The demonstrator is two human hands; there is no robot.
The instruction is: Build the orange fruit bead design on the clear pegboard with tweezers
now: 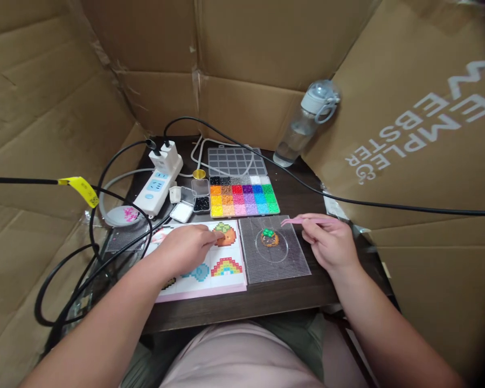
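My left hand (188, 245) rests over a pattern sheet (234, 283), its index finger stretched out onto the orange fruit picture (227, 235). It holds nothing; the other fingers look curled under. Pink bent-tip tweezers (313, 220) are gripped in my right hand (332, 242), with their tips above the upper right part of a clear pegboard (297, 264). On that board sits a small bead piece (270, 237), with green beads on top and an orange and dark outline below. Behind it lies a bead box (244, 199) of many colours in compartments.
Small open cases (202, 203), one with black beads, stand left of the bead box. A white power strip (156, 186) and looping black cables (92, 226) take up the left. One cable crosses behind the board. A water bottle (303, 126) stands at the back right. Cardboard walls (242, 102) surround the table.
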